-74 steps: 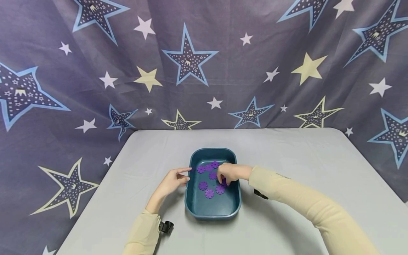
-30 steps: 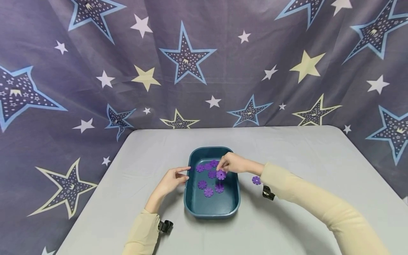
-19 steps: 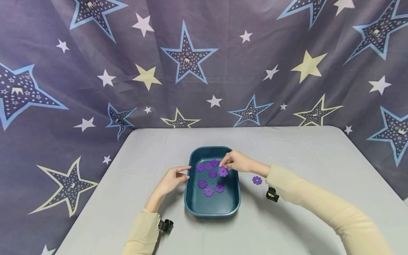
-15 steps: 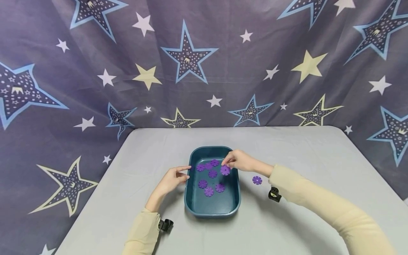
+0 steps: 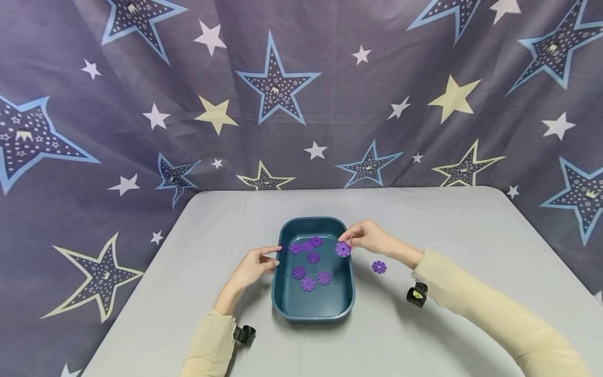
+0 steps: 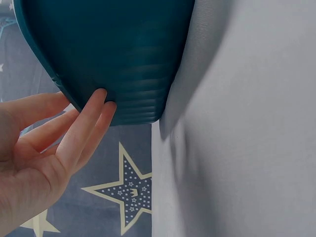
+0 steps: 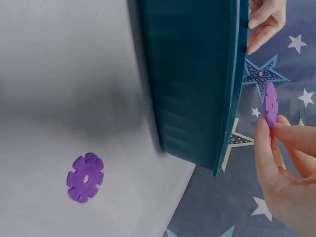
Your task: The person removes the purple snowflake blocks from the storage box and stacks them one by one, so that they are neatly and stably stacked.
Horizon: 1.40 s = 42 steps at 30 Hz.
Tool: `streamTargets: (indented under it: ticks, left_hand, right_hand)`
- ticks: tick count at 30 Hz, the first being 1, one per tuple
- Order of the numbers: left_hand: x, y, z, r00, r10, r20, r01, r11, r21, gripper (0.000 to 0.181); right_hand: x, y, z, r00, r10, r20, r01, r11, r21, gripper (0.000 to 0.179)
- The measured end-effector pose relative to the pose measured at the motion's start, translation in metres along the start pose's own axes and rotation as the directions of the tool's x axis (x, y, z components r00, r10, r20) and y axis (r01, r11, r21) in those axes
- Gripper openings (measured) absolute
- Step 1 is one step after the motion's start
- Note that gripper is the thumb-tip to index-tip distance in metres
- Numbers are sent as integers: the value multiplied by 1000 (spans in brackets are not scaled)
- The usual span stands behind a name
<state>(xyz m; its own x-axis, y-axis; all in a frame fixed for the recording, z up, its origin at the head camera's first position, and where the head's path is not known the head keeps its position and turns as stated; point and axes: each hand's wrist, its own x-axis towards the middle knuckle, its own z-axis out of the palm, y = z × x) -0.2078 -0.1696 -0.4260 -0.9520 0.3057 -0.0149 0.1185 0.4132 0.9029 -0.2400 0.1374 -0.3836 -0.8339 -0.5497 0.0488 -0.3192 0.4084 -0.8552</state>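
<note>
My right hand pinches a purple notched disc, a flower-shaped piece with a small centre hole, above the right rim of a dark teal plastic bin. In the right wrist view the disc stands edge-on between thumb and fingertips. My left hand holds the bin's left rim; in the left wrist view two fingertips press its outer wall while other digits reach the rim. Several like discs lie inside the bin. Another disc lies flat on the table to its right.
A pale grey cloth covers the table. Behind and at the sides hangs a dark curtain printed with stars. Black wrist mounts sit below the cream sleeves.
The right hand reached into the bin, took hold of a disc, lifted it and carried it rightward to the rim. The disc on the table came into view. The left hand stayed put.
</note>
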Motion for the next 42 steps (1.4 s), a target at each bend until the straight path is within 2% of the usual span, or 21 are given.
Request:
streamTargets:
  ticks: [7, 24, 33, 42]
  left_hand:
    - [-1, 0, 0, 1000, 2, 4, -2, 1000, -1, 40]
    - [0, -1, 0, 1000, 6, -8, -6, 1000, 15, 40]
    - [0, 1, 0, 1000, 11, -9, -11, 1000, 25, 39]
    - [0, -1, 0, 1000, 4, -16, -4, 1000, 20, 39]
  right_hand:
    - [-15, 6, -6, 997, 46, -57, -42, 997, 68, 22]
    - [-45, 34, -13, 983, 141, -114, -136, 989, 51, 22]
    - [-50, 53, -12, 975, 189, -119, -179, 979, 93, 21]
    - [-51, 61, -11, 963, 240, -123, -235, 970, 54, 19]
